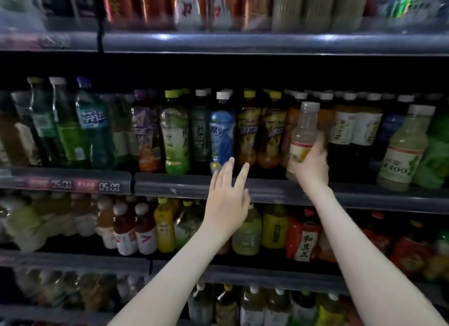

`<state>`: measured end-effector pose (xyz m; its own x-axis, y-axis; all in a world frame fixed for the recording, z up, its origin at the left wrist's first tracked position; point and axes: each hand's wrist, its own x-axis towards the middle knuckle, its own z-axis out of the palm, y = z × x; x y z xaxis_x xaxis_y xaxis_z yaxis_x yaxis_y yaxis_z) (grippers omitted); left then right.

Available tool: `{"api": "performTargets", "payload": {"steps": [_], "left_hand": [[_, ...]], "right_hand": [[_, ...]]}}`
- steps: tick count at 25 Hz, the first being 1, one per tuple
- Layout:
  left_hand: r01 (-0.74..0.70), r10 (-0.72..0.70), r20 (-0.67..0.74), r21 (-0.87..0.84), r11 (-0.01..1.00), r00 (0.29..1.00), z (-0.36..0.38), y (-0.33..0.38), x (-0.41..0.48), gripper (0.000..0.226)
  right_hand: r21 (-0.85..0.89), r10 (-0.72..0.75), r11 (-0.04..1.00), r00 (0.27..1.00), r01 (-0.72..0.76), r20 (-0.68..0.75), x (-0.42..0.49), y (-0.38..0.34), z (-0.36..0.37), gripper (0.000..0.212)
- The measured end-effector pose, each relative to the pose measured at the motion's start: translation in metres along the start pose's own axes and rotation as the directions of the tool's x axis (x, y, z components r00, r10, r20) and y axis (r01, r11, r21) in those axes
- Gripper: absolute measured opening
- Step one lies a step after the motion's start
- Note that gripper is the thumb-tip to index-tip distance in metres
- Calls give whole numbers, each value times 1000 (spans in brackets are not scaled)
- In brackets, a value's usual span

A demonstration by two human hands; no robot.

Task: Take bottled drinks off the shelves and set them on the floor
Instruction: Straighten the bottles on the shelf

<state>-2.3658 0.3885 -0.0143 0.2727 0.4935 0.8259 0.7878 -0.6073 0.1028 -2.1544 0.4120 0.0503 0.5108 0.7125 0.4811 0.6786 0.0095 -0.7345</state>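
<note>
While my right hand (pixel 310 163) is wrapped around the lower half of a pale bottle (pixel 303 134), the bottle sits lifted and tilted slightly left in front of the middle shelf (pixel 267 188), its base hidden behind my palm. It's a clear plastic bottle with a whitish, cloudy drink, a translucent white cap, and a white label with a red band on top and a yellow patch lower down; label text is too blurred to read. My left hand (pixel 227 200) holds nothing, fingers straight and slightly spread, tips reaching up just over the shelf edge toward a blue-labelled bottle (pixel 221 134) with a white cap; I can't tell if the fingertips touch it. Same row: two brown tea bottles (pixel 260 134) with yellow caps stand between the blue one and my held bottle, and a green-and-white bottle (pixel 175 136) stands further left. Far right, a similar pale bottle (pixel 403 151) with a white cap leans at the shelf front. More mixed drinks fill the lower shelf (pixel 255 273). Price tags (pixel 85 185) on the left rail read 05.00.
</note>
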Motion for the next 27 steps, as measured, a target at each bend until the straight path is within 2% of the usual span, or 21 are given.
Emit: {"api": "performTargets", "payload": {"steps": [3, 6, 9, 11, 12, 14, 17, 20, 22, 24, 27], "left_hand": [[7, -6, 14, -26, 1000, 1000, -13, -16, -13, 54], [15, -11, 63, -69, 998, 998, -34, -28, -29, 52], [46, -41, 62, -84, 995, 997, -61, -45, -47, 46], [95, -90, 38, -126, 988, 995, -77, -47, -62, 44], [141, -136, 41, -165, 976, 990, -87, -44, -71, 44], [245, -233, 75, -259, 934, 970, -107, -33, -89, 41], [375, -363, 105, -368, 851, 926, -136, -27, -119, 35], [492, -437, 227, -436, 753, 870, -176, -32, -145, 50], [603, -509, 329, -505, 617, 796, -203, -44, -164, 62], [718, -651, 343, -501, 483, 677, -234, -67, -185, 66], [806, -760, 317, -401, 435, 567, -279, -128, -231, 62]], "right_hand": [[6, 97, 995, 993, -97, 67, 9, 9, 5, 79], [45, 122, 991, 992, -123, 23, 0, 6, 7, 74], [85, 57, 995, 991, -47, -122, -26, -12, 2, 76], [158, -43, 985, 978, 76, -203, -52, -30, -10, 76], [193, -101, 971, 975, 139, -197, -70, -41, -14, 76], [220, -201, 949, 971, 226, -134, -110, -63, -17, 78], [309, -238, 931, 965, 196, 105, -183, -88, 3, 78], [470, -324, 875, 861, 115, 392, -262, -108, 34, 70], [503, -398, 858, 759, 108, 516, -308, -126, 58, 67], [530, -465, 841, 644, 109, 607, -347, -148, 82, 69], [550, -532, 830, 426, 90, 732, -389, -193, 122, 70]]}}
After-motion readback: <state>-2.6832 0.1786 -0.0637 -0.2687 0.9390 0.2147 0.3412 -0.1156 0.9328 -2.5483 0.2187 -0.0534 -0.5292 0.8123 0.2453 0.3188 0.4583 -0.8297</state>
